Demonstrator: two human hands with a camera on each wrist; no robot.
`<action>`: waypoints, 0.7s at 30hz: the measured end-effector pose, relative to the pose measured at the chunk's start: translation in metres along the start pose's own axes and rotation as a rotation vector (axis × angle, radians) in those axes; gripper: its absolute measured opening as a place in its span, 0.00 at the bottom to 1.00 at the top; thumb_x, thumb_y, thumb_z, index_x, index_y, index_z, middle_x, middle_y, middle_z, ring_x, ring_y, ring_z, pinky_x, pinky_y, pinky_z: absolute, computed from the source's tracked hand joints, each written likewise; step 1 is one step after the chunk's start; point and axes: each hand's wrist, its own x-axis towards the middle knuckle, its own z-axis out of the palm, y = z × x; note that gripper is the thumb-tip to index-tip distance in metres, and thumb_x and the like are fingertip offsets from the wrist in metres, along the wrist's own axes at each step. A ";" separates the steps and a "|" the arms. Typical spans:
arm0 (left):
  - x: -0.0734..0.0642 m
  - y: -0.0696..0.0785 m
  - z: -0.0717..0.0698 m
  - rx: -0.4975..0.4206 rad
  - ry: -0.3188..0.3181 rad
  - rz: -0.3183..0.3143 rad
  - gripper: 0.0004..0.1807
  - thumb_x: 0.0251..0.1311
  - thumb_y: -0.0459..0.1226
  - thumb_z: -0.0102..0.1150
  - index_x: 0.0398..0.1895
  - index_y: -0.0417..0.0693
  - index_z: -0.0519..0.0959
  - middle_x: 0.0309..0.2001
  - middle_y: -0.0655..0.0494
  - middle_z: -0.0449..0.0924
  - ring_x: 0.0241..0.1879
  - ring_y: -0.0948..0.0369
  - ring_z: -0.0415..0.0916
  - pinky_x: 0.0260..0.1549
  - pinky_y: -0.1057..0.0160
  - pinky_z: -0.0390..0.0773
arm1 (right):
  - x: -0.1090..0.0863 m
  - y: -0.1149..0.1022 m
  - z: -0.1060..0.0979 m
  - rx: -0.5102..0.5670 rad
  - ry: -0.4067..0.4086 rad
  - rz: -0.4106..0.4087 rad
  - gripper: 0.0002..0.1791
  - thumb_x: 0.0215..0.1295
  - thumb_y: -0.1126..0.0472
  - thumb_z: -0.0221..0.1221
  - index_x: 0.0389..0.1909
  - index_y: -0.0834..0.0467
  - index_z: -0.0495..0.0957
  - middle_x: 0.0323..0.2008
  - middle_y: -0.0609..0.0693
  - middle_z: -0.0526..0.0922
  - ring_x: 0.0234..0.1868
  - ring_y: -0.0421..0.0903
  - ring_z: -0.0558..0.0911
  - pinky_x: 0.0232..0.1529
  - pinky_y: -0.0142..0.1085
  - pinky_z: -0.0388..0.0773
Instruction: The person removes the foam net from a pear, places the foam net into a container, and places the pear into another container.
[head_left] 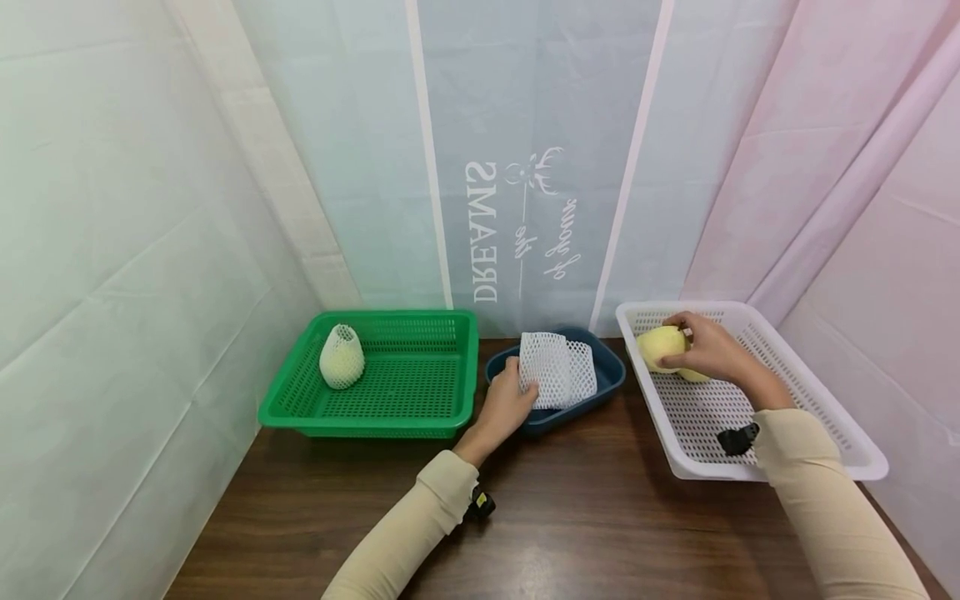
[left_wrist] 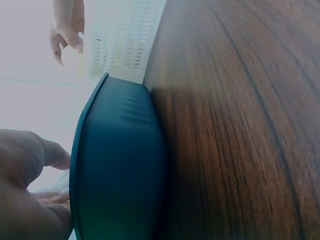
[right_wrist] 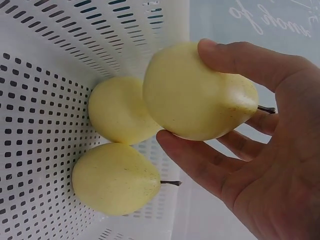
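Note:
My right hand grips a pale yellow pear above the white basket, its thumb on one side and fingers on the other. Two more pears sit below it: one partly hidden behind the held pear, another with its stem showing. At the blue basin, my left hand pinches the left edge of a white foam net. A second foam net lies beside and partly under it. In the left wrist view the basin wall hides much of those fingertips.
A green basket stands at the left, holding a pear in a foam net. All three containers stand on a dark wooden table, close to the printed curtain behind.

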 end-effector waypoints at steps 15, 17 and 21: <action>-0.001 0.003 0.008 0.072 0.001 0.011 0.48 0.76 0.35 0.58 0.88 0.42 0.39 0.80 0.34 0.50 0.44 0.48 0.79 0.33 0.58 0.79 | -0.001 0.010 0.006 -0.034 -0.069 0.008 0.46 0.51 0.49 0.82 0.64 0.69 0.75 0.55 0.72 0.82 0.47 0.59 0.82 0.42 0.42 0.76; -0.001 0.003 0.010 0.092 0.012 0.014 0.49 0.76 0.35 0.59 0.88 0.43 0.39 0.82 0.36 0.46 0.57 0.45 0.77 0.37 0.56 0.81 | -0.001 0.010 0.007 -0.038 -0.075 0.007 0.46 0.51 0.49 0.83 0.65 0.70 0.75 0.55 0.72 0.82 0.47 0.58 0.82 0.41 0.42 0.76; 0.000 0.003 0.013 0.181 0.049 0.024 0.50 0.73 0.37 0.64 0.87 0.41 0.42 0.83 0.38 0.42 0.77 0.41 0.59 0.56 0.48 0.82 | -0.001 0.010 0.009 -0.043 -0.085 -0.001 0.46 0.50 0.50 0.83 0.64 0.71 0.75 0.55 0.72 0.82 0.47 0.58 0.81 0.41 0.42 0.75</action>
